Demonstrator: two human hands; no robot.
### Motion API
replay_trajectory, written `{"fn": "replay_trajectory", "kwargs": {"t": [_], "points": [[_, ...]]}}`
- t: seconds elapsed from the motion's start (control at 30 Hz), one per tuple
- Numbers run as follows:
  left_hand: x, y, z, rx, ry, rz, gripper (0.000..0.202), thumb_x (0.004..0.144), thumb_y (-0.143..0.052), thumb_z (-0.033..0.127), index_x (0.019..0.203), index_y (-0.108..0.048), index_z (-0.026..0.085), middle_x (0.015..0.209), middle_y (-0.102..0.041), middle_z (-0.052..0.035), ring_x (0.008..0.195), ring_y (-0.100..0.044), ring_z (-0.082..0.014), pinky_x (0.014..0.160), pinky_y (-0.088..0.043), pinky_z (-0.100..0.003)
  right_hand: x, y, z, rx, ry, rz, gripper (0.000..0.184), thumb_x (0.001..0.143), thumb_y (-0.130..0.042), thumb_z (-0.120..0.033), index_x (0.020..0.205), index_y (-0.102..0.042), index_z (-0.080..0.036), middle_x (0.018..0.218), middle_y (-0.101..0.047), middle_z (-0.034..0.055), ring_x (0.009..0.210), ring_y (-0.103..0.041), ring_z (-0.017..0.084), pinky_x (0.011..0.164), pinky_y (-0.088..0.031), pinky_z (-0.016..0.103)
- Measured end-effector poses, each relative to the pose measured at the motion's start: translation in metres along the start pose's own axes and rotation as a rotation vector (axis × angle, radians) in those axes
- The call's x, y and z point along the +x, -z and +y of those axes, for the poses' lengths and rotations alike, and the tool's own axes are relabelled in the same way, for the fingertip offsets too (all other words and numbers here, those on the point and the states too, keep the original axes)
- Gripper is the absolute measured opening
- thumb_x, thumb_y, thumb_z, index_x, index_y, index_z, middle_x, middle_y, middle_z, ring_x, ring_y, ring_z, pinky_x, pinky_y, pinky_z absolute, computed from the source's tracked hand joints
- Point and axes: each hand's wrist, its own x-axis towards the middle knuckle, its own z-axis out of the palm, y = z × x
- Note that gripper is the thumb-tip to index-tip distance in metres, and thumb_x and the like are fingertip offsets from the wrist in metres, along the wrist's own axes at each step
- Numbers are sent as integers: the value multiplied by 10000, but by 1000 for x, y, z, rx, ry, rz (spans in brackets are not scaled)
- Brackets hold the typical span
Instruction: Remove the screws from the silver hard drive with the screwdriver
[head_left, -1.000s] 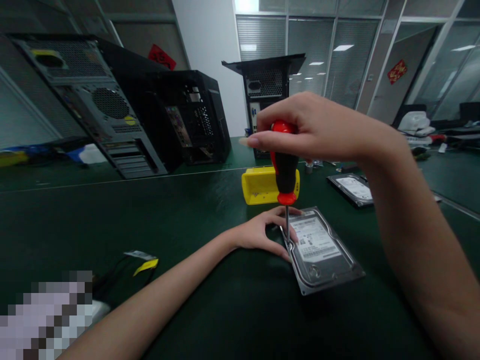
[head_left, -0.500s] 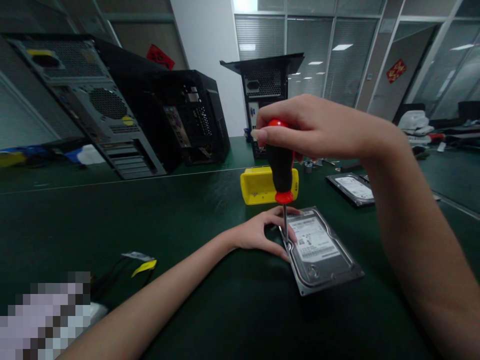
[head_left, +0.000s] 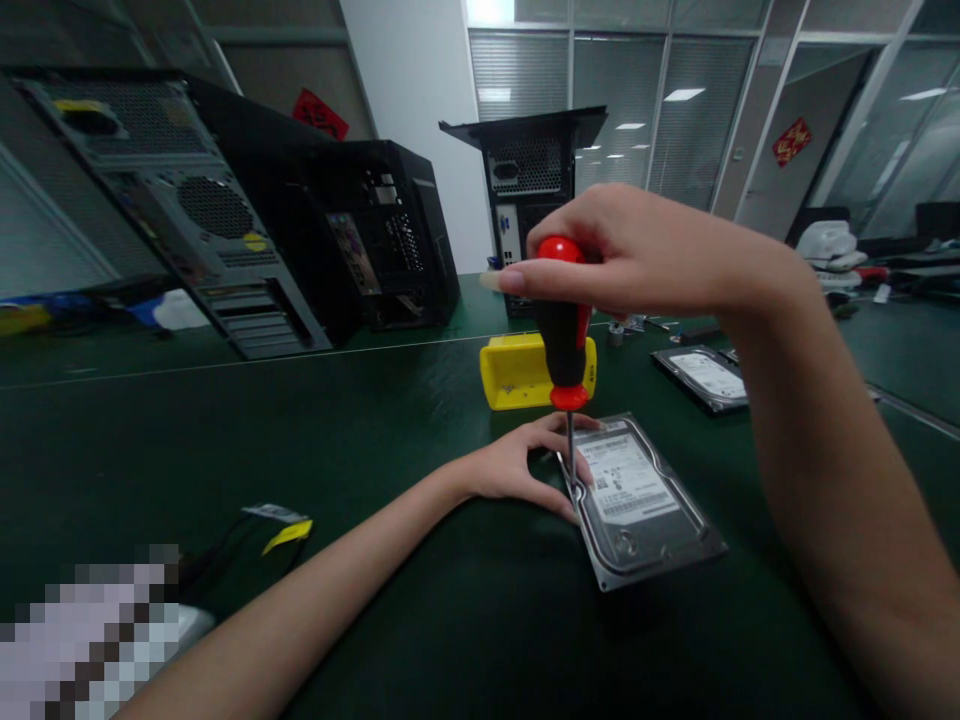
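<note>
Both hands are busy: the right hand (head_left: 637, 255) grips a screwdriver (head_left: 565, 335) upright, tip on the hard drive's (head_left: 637, 500) left edge. Her left hand (head_left: 517, 465) pinches that edge, the drive lying flat on the bench (head_left: 300, 420).

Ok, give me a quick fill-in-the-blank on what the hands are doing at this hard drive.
The right hand grips a red-and-black ____ upright by its handle. The left hand steadies the hard drive lying flat on the ____ table. Just behind that drive sits a ____ plastic box.
Missing words: screwdriver; green; yellow.
</note>
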Motion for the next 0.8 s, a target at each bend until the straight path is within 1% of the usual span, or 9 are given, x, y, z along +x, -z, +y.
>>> {"fn": "replay_trajectory", "kwargs": {"t": [0.13,0.23,0.33,0.43,0.57,0.67,0.8], "points": [[0,0,-1,6,-5,-1,302,602,-755,287,886,-673,229,1350,-382,-22,1287,-318,-269,1059,-259,-471,-1,2,2,-14,3,6,563,884,-219,-568,772,-552,-129,703,-522,38,576,-431,79,496,-324,231],[-1,1,-2,15,-11,-2,315,596,-760,292,892,-670,233,1346,-384,-18,1285,-321,-265,1061,-260,-467,1,4,5,9,58,-37,525,882,-244,-546,845,-585,-148,784,-558,32,649,-468,88,564,-365,230],[-1,1,-2,26,-5,-9,316,599,-757,313,893,-669,233,1353,-375,-13,1289,-313,-269,1064,-253,-467,1,6,7,50,92,-57,480,874,-287,-528,887,-590,-155,789,-572,14,678,-489,82,599,-383,213],[-1,2,-2,46,9,-11,329,601,-754,338,903,-668,238,1368,-361,-6,1295,-300,-270,1075,-227,-466,1,5,6,96,115,-62,430,869,-324,-497,876,-586,-157,766,-574,5,662,-493,72,577,-379,203],[-2,2,-2,60,16,-10,345,600,-754,352,913,-665,234,1368,-364,-8,1296,-299,-269,1079,-217,-468,0,4,2,129,104,-73,407,863,-358,-492,766,-570,-158,679,-543,0,618,-477,60,520,-341,197],[-1,1,-2,54,3,-4,338,603,-757,347,906,-669,225,1366,-366,-17,1290,-313,-264,1076,-238,-448,0,2,0,151,103,-70,408,860,-381,-501,776,-559,-143,680,-534,-4,600,-471,52,507,-342,182],[0,1,-3,50,-9,0,343,597,-760,349,907,-677,229,1358,-379,-23,1285,-321,-274,1074,-238,-451,2,-2,4,132,168,-5,438,863,-378,-508,801,-553,-111,672,-505,-8,552,-441,30,482,-337,149]]}}
